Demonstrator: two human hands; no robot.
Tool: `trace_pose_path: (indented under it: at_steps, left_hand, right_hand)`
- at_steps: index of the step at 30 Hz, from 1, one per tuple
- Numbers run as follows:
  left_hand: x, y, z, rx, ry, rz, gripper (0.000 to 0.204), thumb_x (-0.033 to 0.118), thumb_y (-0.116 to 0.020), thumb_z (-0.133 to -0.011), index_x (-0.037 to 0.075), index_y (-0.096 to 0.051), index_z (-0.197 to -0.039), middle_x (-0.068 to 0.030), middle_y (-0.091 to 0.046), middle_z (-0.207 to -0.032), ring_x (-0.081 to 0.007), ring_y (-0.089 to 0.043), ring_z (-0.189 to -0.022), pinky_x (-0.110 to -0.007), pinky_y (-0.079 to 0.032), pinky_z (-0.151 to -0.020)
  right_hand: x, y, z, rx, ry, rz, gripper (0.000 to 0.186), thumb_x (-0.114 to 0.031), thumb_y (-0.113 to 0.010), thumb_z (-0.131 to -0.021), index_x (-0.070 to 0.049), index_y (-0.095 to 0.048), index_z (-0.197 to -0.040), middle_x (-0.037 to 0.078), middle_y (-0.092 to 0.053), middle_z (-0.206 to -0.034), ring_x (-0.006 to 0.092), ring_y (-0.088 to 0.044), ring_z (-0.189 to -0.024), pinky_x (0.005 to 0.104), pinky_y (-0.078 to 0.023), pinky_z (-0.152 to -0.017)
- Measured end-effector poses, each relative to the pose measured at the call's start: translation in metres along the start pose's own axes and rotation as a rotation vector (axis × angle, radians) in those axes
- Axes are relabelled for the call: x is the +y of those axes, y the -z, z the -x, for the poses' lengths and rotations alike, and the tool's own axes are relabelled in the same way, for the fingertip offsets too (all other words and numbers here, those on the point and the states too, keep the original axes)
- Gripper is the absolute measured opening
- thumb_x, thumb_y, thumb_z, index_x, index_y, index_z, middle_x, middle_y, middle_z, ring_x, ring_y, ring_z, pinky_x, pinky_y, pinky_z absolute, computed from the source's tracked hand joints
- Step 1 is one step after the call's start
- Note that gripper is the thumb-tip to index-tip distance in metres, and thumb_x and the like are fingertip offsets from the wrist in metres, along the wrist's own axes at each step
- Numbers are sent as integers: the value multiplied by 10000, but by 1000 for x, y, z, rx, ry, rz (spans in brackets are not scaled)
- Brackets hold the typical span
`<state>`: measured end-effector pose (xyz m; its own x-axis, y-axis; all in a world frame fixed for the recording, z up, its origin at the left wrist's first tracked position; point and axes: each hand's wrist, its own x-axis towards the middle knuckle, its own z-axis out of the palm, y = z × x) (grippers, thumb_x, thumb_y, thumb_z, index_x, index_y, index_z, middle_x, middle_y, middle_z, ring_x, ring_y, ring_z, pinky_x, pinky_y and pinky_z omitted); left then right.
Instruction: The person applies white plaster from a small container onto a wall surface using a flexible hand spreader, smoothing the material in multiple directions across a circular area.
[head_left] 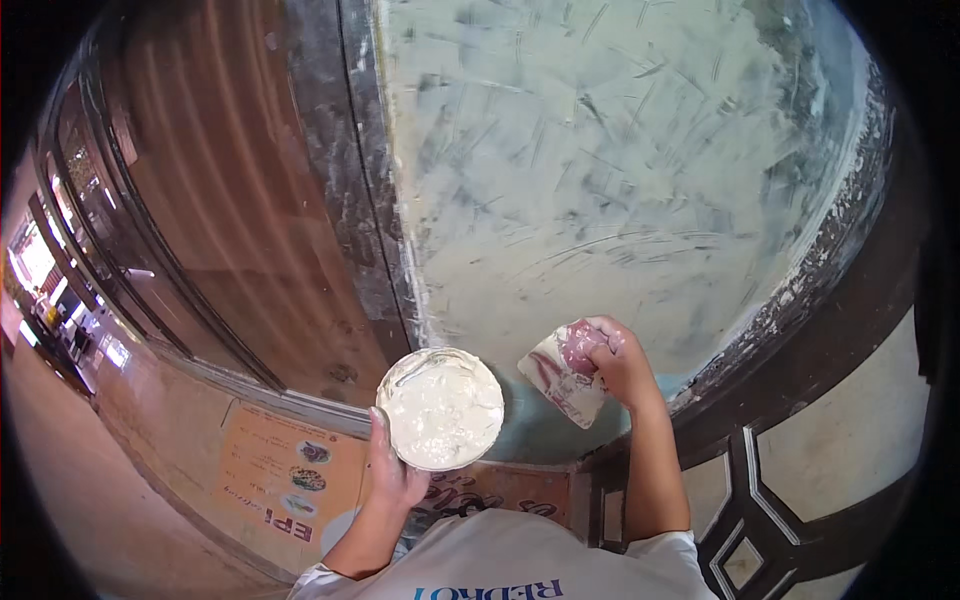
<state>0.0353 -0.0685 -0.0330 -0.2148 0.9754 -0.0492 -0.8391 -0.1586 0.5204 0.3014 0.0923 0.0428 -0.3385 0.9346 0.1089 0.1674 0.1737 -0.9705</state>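
My left hand (395, 465) holds a round tub (440, 410) of creamy white paste at the lower centre, its fingers under the tub and thumb at the rim. To its right, my right hand (620, 365) grips a flat red spreader (555, 380) smeared with pale paste, angled down to the left. Both are in front of a wall panel (610, 160) coated in patchy, streaked pale filler, with a rough whitish seam along each side. The spreader is near the panel's lower part; whether it touches the surface I cannot tell.
Brown wood panelling (220, 180) with dark frames stands on the left, and a bright opening (35, 260) beyond it. A dark panelled door or wall (820, 450) curves along the right. Printed orange boards (260, 460) lie on the tan floor (150, 440) below.
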Motion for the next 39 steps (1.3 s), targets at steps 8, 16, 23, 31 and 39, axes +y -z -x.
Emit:
trace_pose_path:
  at_steps: [8, 16, 23, 31, 39]
  left_hand:
    - [30, 22, -9, 4, -79, -47, 669, 558, -354, -1021, 71, -364, -1478, -134, -459, -1471, -296, -495, -1311, -445, -416, -1098]
    - [59, 34, -13, -64, -54, -92, 675, 559, -277, -1036, 74, -310, -1504, -115, -419, -1504, -264, -446, -1355, -423, -368, -1137]
    - [78, 46, -18, -40, -27, -117, 678, 567, -254, -1036, 78, -313, -1503, -114, -428, -1497, -266, -450, -1347, -424, -353, -1140]
    - [89, 48, -17, 31, 62, -189, 692, 594, -263, -1024, 90, -335, -1493, -106, -444, -1481, -275, -455, -1337, -438, -358, -1123]
    - [81, 63, -19, 18, 100, -145, 695, 607, -254, -1020, 104, -356, -1488, -98, -454, -1472, -278, -465, -1330, -456, -382, -1112]
  right_hand:
    - [-43, -71, -5, -64, 253, 374, 308, -81, -656, -834, -51, -637, -1140, 160, -697, -1003, 297, -674, -907, 364, -527, -810]
    - [-73, -117, -16, -12, 378, 590, 363, -122, -714, -776, -101, -648, -1132, 173, -700, -969, 393, -662, -898, 416, -537, -763]
    - [-90, -153, -21, -21, 482, 538, 342, -148, -744, -775, -138, -646, -1102, 129, -704, -962, 367, -662, -840, 426, -532, -728]
    - [-105, -182, -39, -82, 393, 722, 351, -211, -635, -812, -105, -645, -1146, 176, -692, -978, 395, -654, -901, 441, -528, -781]
    - [-110, -190, -42, -106, 441, 783, 362, -241, -654, -815, -131, -644, -1160, 148, -704, -984, 379, -659, -907, 446, -527, -803]
